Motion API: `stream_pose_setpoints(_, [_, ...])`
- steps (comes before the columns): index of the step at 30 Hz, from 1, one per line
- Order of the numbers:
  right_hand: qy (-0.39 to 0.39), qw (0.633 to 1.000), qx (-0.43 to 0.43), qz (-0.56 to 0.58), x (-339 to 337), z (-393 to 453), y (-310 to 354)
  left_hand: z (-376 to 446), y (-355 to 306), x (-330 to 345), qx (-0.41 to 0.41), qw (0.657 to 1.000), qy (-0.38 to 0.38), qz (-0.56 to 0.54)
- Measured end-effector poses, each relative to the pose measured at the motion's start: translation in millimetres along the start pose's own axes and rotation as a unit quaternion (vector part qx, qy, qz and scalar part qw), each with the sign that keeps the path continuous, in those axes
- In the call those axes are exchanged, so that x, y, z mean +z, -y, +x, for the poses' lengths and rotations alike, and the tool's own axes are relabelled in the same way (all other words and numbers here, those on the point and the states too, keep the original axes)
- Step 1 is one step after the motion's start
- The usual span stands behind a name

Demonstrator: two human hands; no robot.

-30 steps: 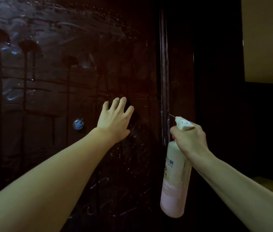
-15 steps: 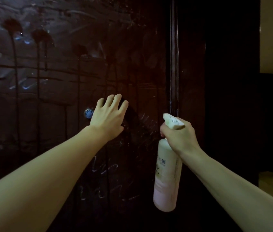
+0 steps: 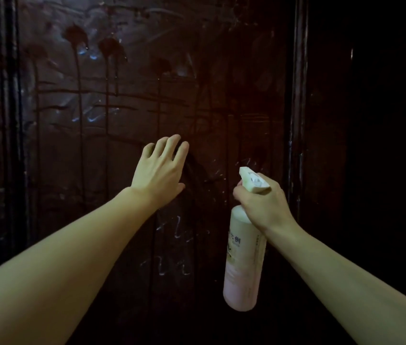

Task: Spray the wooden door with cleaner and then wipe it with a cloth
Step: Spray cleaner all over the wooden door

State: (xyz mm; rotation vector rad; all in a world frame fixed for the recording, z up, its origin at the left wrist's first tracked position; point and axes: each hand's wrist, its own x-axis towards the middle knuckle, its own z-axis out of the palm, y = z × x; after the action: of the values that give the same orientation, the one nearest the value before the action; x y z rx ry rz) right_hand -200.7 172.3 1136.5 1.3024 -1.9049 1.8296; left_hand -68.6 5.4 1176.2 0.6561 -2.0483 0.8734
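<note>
Peephole now hidden, left hand (image 3: 160,171) on dim door (image 3: 122,95)

Left hand (image 3: 159,170) spread on wet dark door (image 3: 122,100), right hand (image 3: 262,206) gripping pink spray bottle (image 3: 243,262)

The left hand (image 3: 160,171) reaches forward on a straight bare forearm, back toward the camera, fingers spread and slightly curled (whether anything lies under the palm cannot be seen). To its right and a little lower, the right hand (image 3: 262,204) is curled tight in a fist-like grip, wrist bent downward.
</note>
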Motion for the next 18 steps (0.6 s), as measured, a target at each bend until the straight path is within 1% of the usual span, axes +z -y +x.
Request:
stream_pose_setpoints(4, [-0.005,1.000,-0.013,-0.024,18,-3,7,-11,13,1,-0.079,0.997,0.013,0.000])
stream_pose_setpoints(8, [0.004,1.000,-0.014,-0.011,31,-6,15,-21,30,2,-0.117,0.993,0.028,0.001])
stream_pose_setpoints(15, [0.050,0.998,-0.031,0.029,60,-13,29,-29,46,0,-0.099,0.994,0.048,0.020])
stream_pose_setpoints(18, [0.052,0.997,-0.043,0.031,71,-16,37,-31,52,0,-0.089,0.994,0.053,0.022])
